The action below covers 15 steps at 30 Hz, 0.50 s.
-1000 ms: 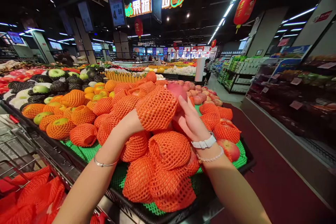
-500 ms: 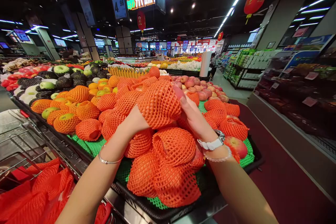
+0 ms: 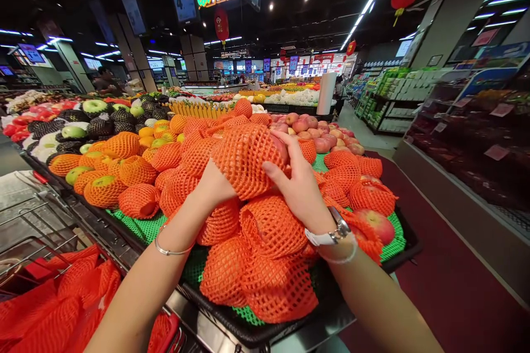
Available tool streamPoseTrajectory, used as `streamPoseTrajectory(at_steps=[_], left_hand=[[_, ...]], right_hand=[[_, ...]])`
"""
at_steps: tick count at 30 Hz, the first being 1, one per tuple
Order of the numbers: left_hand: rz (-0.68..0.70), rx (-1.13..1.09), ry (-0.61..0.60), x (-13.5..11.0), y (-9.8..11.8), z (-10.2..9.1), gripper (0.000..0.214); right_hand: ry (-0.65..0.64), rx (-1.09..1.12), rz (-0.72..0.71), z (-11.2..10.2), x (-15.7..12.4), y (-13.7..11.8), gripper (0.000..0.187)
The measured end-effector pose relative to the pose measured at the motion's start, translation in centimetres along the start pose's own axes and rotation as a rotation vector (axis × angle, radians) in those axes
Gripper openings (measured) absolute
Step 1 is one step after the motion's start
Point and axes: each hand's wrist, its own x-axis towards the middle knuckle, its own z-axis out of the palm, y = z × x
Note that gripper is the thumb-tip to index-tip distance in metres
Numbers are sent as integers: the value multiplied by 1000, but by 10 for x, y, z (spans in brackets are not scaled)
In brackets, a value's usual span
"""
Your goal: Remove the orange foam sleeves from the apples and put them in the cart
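An orange-red foam net sleeve is stretched over my left hand, which reaches into it from the left. A red apple shows at the sleeve's right end, against the covered left hand. Most of my left fingers are hidden under the mesh. My right hand curls around the apple from the right, its thumb on the near side by the sleeve's edge and its index finger over the top. Just below both hands lies a pile of netted fruit on the green mat.
Netted mangoes lie to the left, bare apples behind. A bare apple sits at the right by the black tray rim. A shopping cart with red netting stands at lower left. Shelves line the right.
My right hand has turned so that its back and thumb face me, with the thumb now at the sleeve's near edge. The sleeve has shifted slightly left.
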Motion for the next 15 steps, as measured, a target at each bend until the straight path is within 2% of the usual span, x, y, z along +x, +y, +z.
streamPoseTrajectory(at_steps=[3,6,11,15], left_hand=[[36,-9,18,4,5,-1,37],[81,8,4,6,10,-1,37],[90,37,14,4,9,0,35],[121,29,17,5,9,-1,29]], right_hand=[[126,-59,-80,2,0,-4,33],[199,-22,-58,0,2,-3,17],[171,-28,-4,-7,7,2,16],[105,163,119,-14,13,6,29]])
